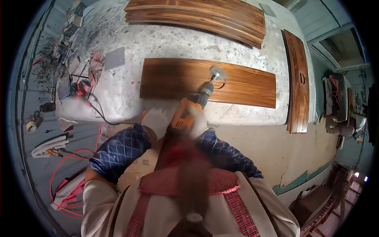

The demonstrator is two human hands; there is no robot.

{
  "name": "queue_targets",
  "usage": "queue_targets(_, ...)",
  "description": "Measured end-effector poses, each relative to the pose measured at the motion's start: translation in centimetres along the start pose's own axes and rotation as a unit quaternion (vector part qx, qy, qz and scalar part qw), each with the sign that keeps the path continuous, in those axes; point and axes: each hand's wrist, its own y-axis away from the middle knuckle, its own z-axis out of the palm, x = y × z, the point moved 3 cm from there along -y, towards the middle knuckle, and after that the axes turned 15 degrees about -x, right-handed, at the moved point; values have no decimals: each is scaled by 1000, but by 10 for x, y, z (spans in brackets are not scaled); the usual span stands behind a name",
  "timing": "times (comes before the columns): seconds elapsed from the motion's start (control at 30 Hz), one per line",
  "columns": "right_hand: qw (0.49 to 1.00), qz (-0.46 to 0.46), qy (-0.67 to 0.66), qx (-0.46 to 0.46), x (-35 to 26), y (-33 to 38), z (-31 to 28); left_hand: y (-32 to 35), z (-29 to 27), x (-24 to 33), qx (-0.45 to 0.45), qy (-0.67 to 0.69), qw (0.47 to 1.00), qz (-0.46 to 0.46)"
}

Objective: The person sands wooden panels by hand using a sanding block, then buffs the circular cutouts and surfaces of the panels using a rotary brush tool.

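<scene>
A glossy brown wood-grain board (248,85) lies flat near the front of the pale, stained table. My gloved right hand (200,121) is wrapped round an orange and black power drill (182,118). From its chuck sticks a round, light-coloured disc (217,73), over the board beside a curved dark slot (222,84). Whether the disc touches the wood I cannot tell. My left hand (157,121), in a pale glove, is at the table's front edge, left of the drill. Its fingers are blurred and partly hidden.
Stacked wood-grain boards (197,21) lie at the back, and more boards (298,83) along the right side. On the left are a grey flat square (114,59), a crumpled pinkish cloth (96,68) and a red corded tool (81,88). A red hose (53,177) loops at lower left.
</scene>
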Motion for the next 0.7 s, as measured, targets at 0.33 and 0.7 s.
queue_targets(0.33, 976, 42, 204, 68, 27, 59, 15, 61, 61, 29, 22, 82, 996, 8)
queue_targets(0.7, 989, -20, 140, 37, -42, 42, -41, -29, 54, 71, 114, 102, 988, -7)
